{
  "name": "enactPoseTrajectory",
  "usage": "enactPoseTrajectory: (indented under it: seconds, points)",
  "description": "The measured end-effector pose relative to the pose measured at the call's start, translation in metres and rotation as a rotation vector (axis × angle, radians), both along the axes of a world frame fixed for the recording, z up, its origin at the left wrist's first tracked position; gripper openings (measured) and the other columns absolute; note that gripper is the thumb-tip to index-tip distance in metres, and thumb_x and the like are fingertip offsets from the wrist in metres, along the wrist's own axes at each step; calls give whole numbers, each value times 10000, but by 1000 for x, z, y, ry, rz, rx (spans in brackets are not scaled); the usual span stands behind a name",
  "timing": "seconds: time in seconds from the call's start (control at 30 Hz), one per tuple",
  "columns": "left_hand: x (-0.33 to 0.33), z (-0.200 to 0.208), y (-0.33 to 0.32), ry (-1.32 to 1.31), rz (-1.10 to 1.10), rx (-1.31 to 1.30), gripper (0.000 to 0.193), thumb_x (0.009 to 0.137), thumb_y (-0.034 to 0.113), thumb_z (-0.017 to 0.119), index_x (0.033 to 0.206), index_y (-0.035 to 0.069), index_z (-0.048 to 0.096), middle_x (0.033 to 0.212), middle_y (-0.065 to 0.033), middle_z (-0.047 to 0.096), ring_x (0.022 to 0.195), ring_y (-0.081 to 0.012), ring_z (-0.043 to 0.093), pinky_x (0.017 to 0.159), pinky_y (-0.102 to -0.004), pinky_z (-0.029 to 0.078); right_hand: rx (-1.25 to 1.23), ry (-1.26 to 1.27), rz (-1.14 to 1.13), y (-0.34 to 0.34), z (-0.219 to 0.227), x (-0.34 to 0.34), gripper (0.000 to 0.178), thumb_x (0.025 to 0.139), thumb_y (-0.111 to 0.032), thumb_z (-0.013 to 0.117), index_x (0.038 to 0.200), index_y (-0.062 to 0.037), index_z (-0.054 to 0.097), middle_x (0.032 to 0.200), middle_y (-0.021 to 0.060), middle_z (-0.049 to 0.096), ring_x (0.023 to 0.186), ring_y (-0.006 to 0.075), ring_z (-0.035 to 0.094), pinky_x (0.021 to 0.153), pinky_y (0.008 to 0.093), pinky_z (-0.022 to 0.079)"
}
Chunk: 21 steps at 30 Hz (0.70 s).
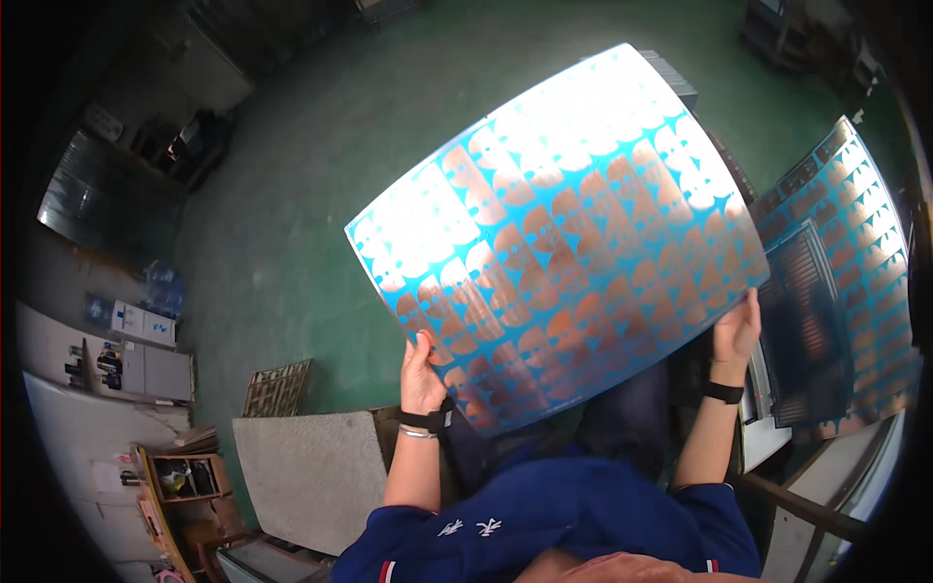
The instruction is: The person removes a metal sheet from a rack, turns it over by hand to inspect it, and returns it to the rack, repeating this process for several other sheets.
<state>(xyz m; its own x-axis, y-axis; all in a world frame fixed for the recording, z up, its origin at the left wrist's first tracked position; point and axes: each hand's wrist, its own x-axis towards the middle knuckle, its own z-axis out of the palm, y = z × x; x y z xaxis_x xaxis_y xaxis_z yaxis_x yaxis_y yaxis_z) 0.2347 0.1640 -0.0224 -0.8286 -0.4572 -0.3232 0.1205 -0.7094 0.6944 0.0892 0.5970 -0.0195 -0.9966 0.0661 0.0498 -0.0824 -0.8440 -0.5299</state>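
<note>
A large, shiny metal sheet (544, 243) with a blue pattern around rows of rounded bare shapes spans the middle of the view, tilted with its far right corner highest in the picture. Strong glare whitens its far part. My left hand (422, 381) grips the near left edge, thumb on top. At the near right corner, my right hand (739, 332) holds the same sheet, most of its fingers hidden beneath. Each wrist wears a black band.
A second patterned sheet (880, 262) stands at the right, with a dark framed panel (807, 325) in front of it. A grey flat-topped slab (311, 476) is at my left, near a slatted rack (278, 388). Further left are a wooden shelf (190, 476) and white boxes (144, 324).
</note>
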Motion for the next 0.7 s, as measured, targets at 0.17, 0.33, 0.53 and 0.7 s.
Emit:
enactPoseTrajectory:
  seconds: [0.17, 0.33, 0.53, 0.7]
  points:
    - [10, 5, -14, -5, -14, -101, 118, 892, 203, 574, 976, 122, 560, 822, 66, 523, 746, -53, 505, 647, -228, 467, 208, -25, -101, 26, 18, 18, 436, 955, -190, 403, 1340, 7, 344, 1269, 127, 480, 1143, 191, 483, 991, 335, 373]
    - [11, 7, -25, -57, 1, -277, 91, 912, 188, 539, 963, 115, 562, 809, 57, 548, 716, -43, 512, 596, -202, 435, 854, -243, -89, 46, 26, 29, 375, 939, -243, 468, 1226, -6, 515, 817, -11, 615, 679, 36, 543, 639, 181, 431]
    - [18, 11, -41, -19, -50, -340, 93, 925, 178, 510, 942, 99, 555, 774, 60, 553, 667, -22, 501, 593, -176, 409, 1050, -241, 28, 23, 46, 22, 297, 937, -199, 478, 1154, -10, 549, 759, -37, 580, 644, 9, 524, 560, 140, 403]
    - [14, 16, -39, -44, 25, -361, 160, 929, 173, 495, 1032, 71, 562, 849, 41, 576, 727, -37, 511, 631, -189, 417, 1059, -236, 65, 11, 58, 21, 251, 929, -160, 487, 1130, -28, 562, 657, -34, 554, 502, 14, 473, 430, 146, 365]
